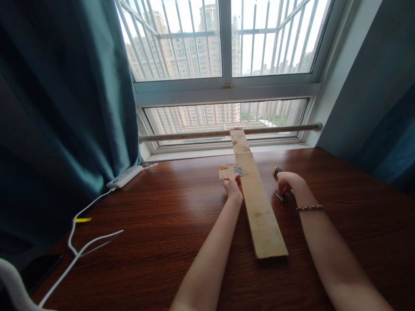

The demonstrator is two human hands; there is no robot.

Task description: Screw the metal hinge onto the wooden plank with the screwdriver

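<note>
A long pale wooden plank (257, 203) lies on the dark wooden table (162, 216), running from near me toward the window sill. A small metal hinge (238, 171) joins it to a short wooden piece (226, 172) on its left side. My left hand (232, 188) rests closed against the plank's left edge just below the hinge; something reddish shows at the fingers, too small to name. My right hand (288, 182) lies right of the plank, fingers wrapped round a screwdriver (279, 183) with an orange and black handle and a metal tip showing below the hand.
A white power bank (125, 177) with white cables (84, 242) lies at the table's left, by a teal curtain (65, 108). A wooden rod (201, 134) runs along the window. A dark phone (39, 268) lies at the near left. A blue wall stands right.
</note>
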